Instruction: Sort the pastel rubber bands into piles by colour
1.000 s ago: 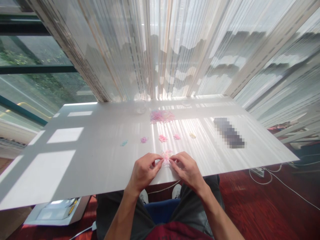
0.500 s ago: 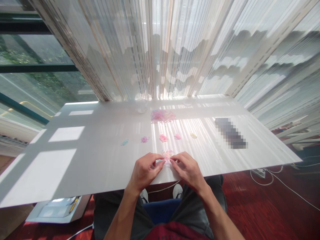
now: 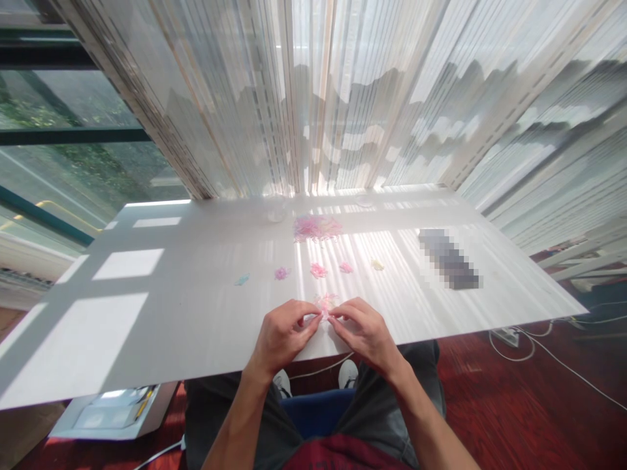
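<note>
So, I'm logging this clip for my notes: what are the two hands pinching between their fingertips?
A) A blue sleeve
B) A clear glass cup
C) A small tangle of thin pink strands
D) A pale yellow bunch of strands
C. The fingertips of the left hand and the right hand meet on the small tangle of thin pink strands.

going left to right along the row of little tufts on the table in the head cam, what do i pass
pale blue tuft → magenta-pink tuft → rose-pink tuft → light pink tuft → pale yellow tuft → pixelated blurred object
</note>
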